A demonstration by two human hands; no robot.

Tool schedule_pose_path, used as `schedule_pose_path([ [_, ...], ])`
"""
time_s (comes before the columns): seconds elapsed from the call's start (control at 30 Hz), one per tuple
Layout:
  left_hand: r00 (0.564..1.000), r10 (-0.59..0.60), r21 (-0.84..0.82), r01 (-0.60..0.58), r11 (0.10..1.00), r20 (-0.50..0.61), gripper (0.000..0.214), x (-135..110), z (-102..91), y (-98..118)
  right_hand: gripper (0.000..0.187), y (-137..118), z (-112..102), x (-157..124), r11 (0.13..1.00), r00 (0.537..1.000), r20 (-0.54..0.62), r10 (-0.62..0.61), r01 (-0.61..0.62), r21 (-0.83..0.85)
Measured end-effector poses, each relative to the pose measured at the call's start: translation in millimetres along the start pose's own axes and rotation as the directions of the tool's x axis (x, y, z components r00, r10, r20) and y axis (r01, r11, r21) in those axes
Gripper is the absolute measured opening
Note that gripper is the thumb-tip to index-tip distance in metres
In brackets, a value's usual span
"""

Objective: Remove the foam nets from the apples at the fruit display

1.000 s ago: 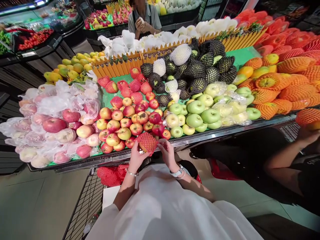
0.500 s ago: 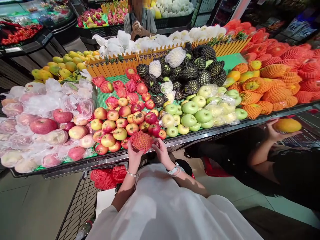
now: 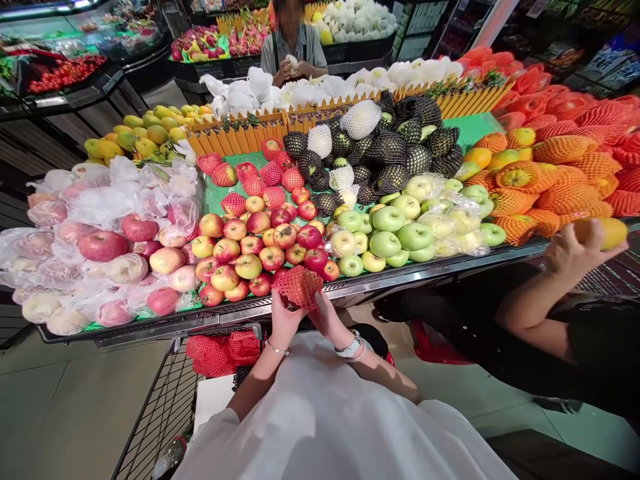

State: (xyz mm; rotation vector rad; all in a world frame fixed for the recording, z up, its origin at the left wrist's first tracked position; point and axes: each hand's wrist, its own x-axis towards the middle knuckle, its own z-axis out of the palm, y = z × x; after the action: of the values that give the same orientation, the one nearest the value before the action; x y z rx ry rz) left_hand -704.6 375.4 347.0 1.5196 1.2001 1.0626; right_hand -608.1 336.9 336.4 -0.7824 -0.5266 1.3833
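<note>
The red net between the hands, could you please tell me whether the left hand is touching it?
Touching: the head view shows the left hand gripping the red net at its near left side.

Open air above held netting [image 3: 299, 285]; apples [image 3: 271, 258] crowd ahead, rail [image 3: 390, 280] bars low path, cart [image 3: 155, 403] lower left.

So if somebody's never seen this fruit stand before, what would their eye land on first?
Probably the red net held between the left hand and right hand, at the near edge of the stand by the red-and-yellow apples. Next might come the dark heap of black-netted fruit in the middle, and the bright orange-netted fruit towards the right.
</note>
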Motion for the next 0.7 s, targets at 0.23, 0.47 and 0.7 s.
schedule_pose_path([
  [0.23, 0.933, 0.190, 0.286, -0.281, 0.916, 0.307, 0.029, -6, -24.2, 28, 0.059, -2, -1, 5, 0.989, 0.998, -0.030, 0.056, -0.051, 0.137],
  [0.47, 0.914, 0.338, 0.110, -0.321, 0.941, -0.225, 0.023, -2, -60.3, 23, 0.063, 4, -14, 10, 0.993, 0.989, -0.100, -0.105, 0.100, -0.058],
  [0.7, 0.975, 0.081, -0.123, -0.056, 0.991, 0.205, 0.102, 5, -36.8, 32, 0.062, 13, -10, -4, 0.954, 0.987, 0.039, -0.159, 0.163, -0.250],
])
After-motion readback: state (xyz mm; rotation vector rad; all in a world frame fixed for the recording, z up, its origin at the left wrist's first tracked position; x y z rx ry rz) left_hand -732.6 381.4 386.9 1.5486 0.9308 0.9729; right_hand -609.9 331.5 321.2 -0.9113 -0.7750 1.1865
